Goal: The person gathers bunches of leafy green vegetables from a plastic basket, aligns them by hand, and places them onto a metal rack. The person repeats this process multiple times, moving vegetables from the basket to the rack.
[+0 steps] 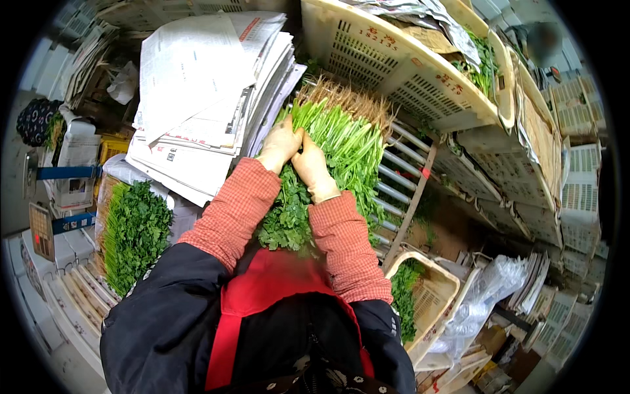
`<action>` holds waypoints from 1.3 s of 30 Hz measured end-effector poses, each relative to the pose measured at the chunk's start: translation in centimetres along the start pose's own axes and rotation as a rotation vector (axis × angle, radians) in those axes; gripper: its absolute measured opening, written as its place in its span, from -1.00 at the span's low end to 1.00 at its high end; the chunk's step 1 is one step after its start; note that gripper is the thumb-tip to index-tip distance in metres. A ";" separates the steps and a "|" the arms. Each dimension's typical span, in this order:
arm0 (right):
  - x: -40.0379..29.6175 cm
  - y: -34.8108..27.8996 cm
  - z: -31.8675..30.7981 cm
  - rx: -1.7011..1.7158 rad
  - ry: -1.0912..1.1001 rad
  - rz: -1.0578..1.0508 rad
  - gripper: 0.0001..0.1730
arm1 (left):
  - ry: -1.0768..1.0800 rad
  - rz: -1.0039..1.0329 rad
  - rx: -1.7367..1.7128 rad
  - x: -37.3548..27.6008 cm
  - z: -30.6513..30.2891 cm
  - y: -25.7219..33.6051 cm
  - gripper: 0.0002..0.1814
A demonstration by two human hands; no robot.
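Observation:
Thin pale gloves cover both of my hands, which meet over a thick layer of rooted coriander. My left hand curls around stalks at the layer's left edge, beside the newspaper stack. Close against it, my right hand has its fingers bent around the same greens; the palms and the exact grip are hidden. Brown roots point away from me, and leafy tops hang between my forearms. Beneath the layer lies a rack of metal rollers.
A tall stack of newspapers stands left of the greens. More bundled coriander lies at the left by a scale. Large plastic crates wall the far right. A crate with greens and clear plastic bags sit at lower right.

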State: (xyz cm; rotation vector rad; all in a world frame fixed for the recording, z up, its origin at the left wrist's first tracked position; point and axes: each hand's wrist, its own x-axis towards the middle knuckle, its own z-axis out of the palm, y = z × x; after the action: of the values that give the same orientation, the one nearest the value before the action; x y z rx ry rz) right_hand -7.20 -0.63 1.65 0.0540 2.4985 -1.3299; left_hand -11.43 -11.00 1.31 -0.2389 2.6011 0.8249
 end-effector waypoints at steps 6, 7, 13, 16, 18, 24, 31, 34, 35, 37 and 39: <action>-8.7 2.1 -3.7 0.019 0.394 -0.094 -0.57 | 0.425 0.543 0.278 -3.1 -0.5 1.1 -0.51; -9.6 4.5 -3.5 -0.054 0.482 -0.170 -0.63 | 0.085 0.519 0.094 -4.7 -1.7 3.6 -0.51; -11.4 11.9 -2.7 0.187 0.397 -0.159 -0.74 | -0.139 0.823 0.183 -5.1 2.4 -0.9 -0.38; -11.3 12.5 -2.7 0.321 0.380 -0.088 -0.76 | -0.118 0.890 0.230 -4.8 1.4 -1.8 -0.43; -11.0 12.0 -3.3 0.461 0.335 -0.011 -0.77 | -0.129 0.848 0.166 -5.6 1.1 -0.5 -0.45; -4.9 9.4 -11.5 0.238 0.523 0.282 -0.68 | 0.140 0.765 0.228 -3.7 5.0 4.7 -0.43; 3.8 11.3 -12.4 -0.082 0.660 0.306 -0.53 | -0.018 0.435 0.249 -0.7 7.5 6.5 -0.55; 1.8 13.1 -11.3 0.561 0.853 0.071 -0.72 | 0.169 0.629 0.149 -2.0 8.3 5.2 -0.62; 0.8 13.3 -11.4 0.731 0.776 0.078 -0.74 | 0.232 0.683 0.121 -2.6 8.4 5.1 -0.63; -0.8 14.1 -11.9 1.025 0.639 0.066 -0.76 | 0.330 0.791 0.183 -3.5 8.9 4.9 -0.64; -1.4 17.1 -12.7 1.101 0.468 0.062 -0.77 | 0.421 0.886 0.234 -4.1 9.0 5.0 -0.65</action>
State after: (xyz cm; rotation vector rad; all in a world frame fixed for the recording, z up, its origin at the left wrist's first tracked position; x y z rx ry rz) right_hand -6.02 19.58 -5.02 0.7302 1.6780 -2.7013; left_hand -6.22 -1.54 -1.08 0.9702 3.1682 0.7591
